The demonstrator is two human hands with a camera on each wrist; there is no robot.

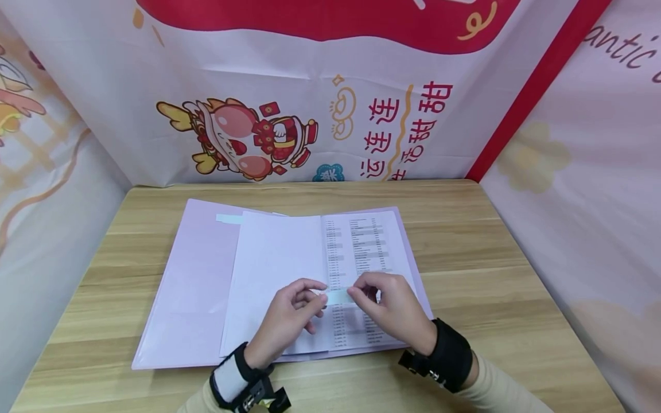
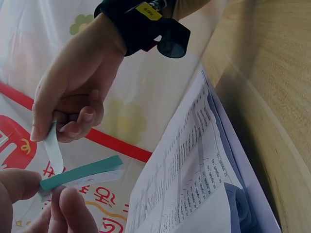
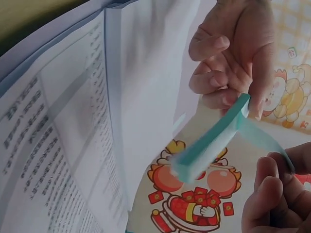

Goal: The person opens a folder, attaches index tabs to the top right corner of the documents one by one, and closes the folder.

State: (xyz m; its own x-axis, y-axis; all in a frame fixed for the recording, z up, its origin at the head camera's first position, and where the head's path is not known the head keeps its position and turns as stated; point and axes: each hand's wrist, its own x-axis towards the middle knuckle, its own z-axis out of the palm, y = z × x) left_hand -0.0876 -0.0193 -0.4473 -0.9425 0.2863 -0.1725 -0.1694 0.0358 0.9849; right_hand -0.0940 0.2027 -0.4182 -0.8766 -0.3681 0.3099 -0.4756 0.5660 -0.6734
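Observation:
Above the open papers, my left hand [image 1: 291, 310] pinches one end of a small teal pad of sticky note strips [image 3: 209, 145]. My right hand [image 1: 395, 304] holds the far end of a single strip [image 3: 265, 141] between thumb and fingers. That strip bends away from the pad and still meets it near the left fingertips. Below both hands lie a printed page [image 1: 369, 246] with columns of text and a blank white page [image 1: 281, 258]. A pale blue strip [image 1: 227, 218] sticks out past the blank page's upper left edge.
A lilac folder [image 1: 181, 298] lies spread under the pages on the wooden table [image 1: 490, 298]. Printed cloth [image 1: 258, 69] hangs behind the table, with more cloth [image 1: 594, 218] along the sides.

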